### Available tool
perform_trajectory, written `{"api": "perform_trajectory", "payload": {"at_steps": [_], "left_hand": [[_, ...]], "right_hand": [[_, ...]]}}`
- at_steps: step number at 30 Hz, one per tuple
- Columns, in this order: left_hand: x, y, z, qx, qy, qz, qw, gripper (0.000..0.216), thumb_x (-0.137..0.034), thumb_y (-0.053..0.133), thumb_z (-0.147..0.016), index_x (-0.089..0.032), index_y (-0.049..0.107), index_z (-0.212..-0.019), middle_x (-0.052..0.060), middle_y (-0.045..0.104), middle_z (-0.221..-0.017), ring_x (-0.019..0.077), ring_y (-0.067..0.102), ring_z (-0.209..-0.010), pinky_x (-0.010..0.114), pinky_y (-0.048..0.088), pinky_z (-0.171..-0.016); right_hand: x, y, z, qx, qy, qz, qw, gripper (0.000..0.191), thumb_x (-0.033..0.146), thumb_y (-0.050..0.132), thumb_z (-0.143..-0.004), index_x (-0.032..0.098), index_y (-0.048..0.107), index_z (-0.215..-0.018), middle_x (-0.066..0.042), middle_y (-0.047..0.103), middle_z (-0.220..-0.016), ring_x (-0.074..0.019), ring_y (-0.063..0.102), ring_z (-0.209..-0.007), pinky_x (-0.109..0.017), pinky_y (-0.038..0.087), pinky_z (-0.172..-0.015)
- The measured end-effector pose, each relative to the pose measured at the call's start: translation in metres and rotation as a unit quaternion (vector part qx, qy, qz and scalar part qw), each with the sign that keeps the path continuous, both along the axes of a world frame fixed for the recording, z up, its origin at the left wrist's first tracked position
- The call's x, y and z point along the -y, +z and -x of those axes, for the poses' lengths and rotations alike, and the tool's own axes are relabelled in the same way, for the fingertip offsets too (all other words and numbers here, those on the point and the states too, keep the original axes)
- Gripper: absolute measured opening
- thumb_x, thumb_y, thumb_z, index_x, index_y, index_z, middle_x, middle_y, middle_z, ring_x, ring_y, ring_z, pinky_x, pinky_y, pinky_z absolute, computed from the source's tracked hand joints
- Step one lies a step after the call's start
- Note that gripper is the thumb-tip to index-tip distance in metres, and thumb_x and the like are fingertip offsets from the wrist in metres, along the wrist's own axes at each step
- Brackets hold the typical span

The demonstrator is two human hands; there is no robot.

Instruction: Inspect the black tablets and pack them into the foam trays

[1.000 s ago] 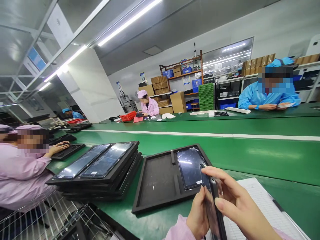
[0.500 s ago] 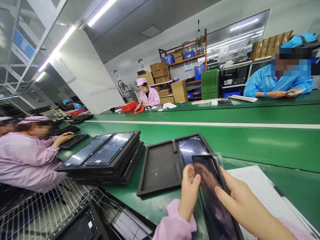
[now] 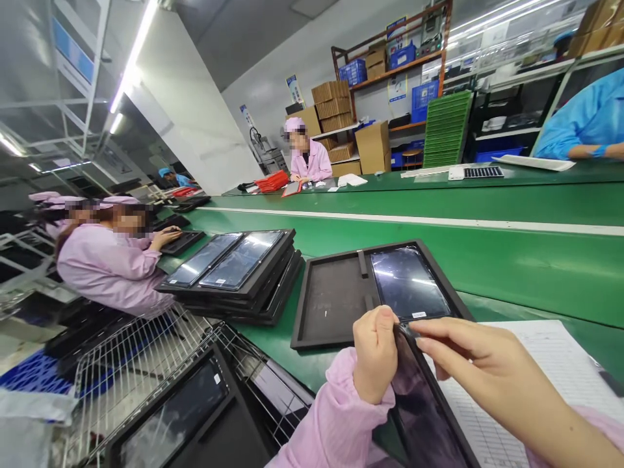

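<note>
A black, glossy tablet screen stands tilted in front of me, its lower end running out of the bottom of the view. My left hand is closed around its upper left corner, thumb on top. At the top edge, the thumb and fingertips of my right hand pinch together; what lies between them is too small to make out. Just beyond my hands lies a black foam tray. Its right compartment holds another tablet screen with a small white label, and its left compartment holds none.
Left of the tray, several stacked black trays carry screens. A wire rack at lower left holds another tray with a screen. Lined paper sheets lie at right on the green bench. Co-workers sit along the benches.
My right hand has moved from the screen's right side to its top edge and pinches there. My left hand has closed on the upper corner. The camera view has turned rightward and down.
</note>
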State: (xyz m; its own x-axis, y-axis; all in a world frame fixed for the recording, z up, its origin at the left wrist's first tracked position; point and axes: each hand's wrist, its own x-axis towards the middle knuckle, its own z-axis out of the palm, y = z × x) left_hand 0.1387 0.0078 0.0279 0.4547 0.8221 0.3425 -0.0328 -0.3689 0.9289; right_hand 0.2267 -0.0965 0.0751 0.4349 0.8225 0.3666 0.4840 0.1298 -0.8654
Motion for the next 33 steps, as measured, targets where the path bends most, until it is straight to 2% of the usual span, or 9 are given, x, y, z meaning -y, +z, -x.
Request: {"api": "perform_trajectory", "payload": {"at_steps": [4, 10, 17, 20, 25, 29, 33], "left_hand": [[0.001, 0.001, 0.002, -0.007, 0.003, -0.015, 1.000, 0.058, -0.061, 0.030, -0.088, -0.020, 0.052, -0.053, 0.003, 0.054, -0.053, 0.0151, 0.048, -0.053, 0.029, 0.035, -0.057], [0.003, 0.001, 0.006, -0.015, 0.000, -0.028, 0.999, 0.058, -0.058, 0.026, -0.090, -0.020, 0.047, -0.052, 0.002, 0.051, -0.052, 0.0144, 0.046, -0.053, 0.028, 0.033, -0.056], [0.004, 0.000, 0.012, -0.018, 0.002, -0.018, 1.000, 0.056, -0.056, 0.025, -0.091, -0.020, 0.044, -0.053, 0.002, 0.048, -0.052, 0.0149, 0.044, -0.055, 0.029, 0.031, -0.057], [0.005, 0.001, 0.014, -0.017, 0.002, -0.032, 0.999, 0.055, -0.055, 0.025, -0.092, -0.020, 0.041, -0.052, 0.001, 0.046, -0.052, 0.0144, 0.043, -0.054, 0.029, 0.031, -0.057], [0.006, 0.003, 0.015, -0.021, 0.011, -0.079, 0.997, 0.053, -0.048, 0.024, -0.095, -0.020, 0.041, -0.054, 0.001, 0.046, -0.051, 0.0133, 0.042, -0.052, 0.028, 0.031, -0.056], [0.007, 0.006, 0.014, -0.016, 0.027, -0.145, 0.989, 0.051, -0.040, 0.022, -0.097, -0.019, 0.041, -0.054, 0.000, 0.046, -0.050, 0.0117, 0.041, -0.048, 0.026, 0.032, -0.052], [0.007, 0.009, 0.013, -0.023, 0.039, -0.192, 0.980, 0.049, -0.035, 0.023, -0.097, -0.018, 0.042, -0.055, -0.001, 0.047, -0.049, 0.0102, 0.041, -0.046, 0.024, 0.032, -0.050]], "right_hand": [[-0.008, 0.005, -0.004, 0.006, 0.026, 0.011, 1.000, 0.018, 0.027, 0.057, -0.078, 0.027, 0.075, -0.077, 0.001, 0.070, -0.068, -0.0156, 0.061, -0.047, -0.022, 0.054, -0.043], [-0.010, 0.008, -0.001, 0.037, 0.026, -0.006, 0.999, 0.018, 0.023, 0.057, -0.077, 0.026, 0.072, -0.068, 0.005, 0.067, -0.059, -0.0119, 0.058, -0.042, -0.017, 0.047, -0.036], [-0.011, 0.010, 0.000, 0.115, 0.063, 0.021, 0.991, 0.027, 0.025, 0.051, -0.084, 0.025, 0.069, -0.063, 0.004, 0.061, -0.051, -0.0129, 0.055, -0.038, -0.021, 0.041, -0.035], [-0.010, 0.008, 0.001, 0.136, 0.054, 0.018, 0.989, 0.028, 0.029, 0.052, -0.085, 0.026, 0.067, -0.062, 0.002, 0.062, -0.053, -0.0146, 0.055, -0.040, -0.023, 0.041, -0.036], [-0.006, 0.012, 0.002, 0.167, 0.036, 0.035, 0.985, 0.034, 0.037, 0.048, -0.089, 0.025, 0.066, -0.063, 0.000, 0.064, -0.056, -0.0152, 0.056, -0.042, -0.023, 0.041, -0.036], [-0.003, 0.015, 0.000, 0.229, 0.040, 0.076, 0.970, 0.033, 0.030, 0.043, -0.091, 0.024, 0.066, -0.069, 0.001, 0.066, -0.062, -0.0134, 0.060, -0.048, -0.019, 0.043, -0.040], [0.000, 0.013, -0.002, 0.281, 0.036, 0.071, 0.956, 0.030, 0.025, 0.041, -0.090, 0.023, 0.065, -0.072, 0.001, 0.065, -0.062, -0.0125, 0.059, -0.048, -0.019, 0.043, -0.043]]}}
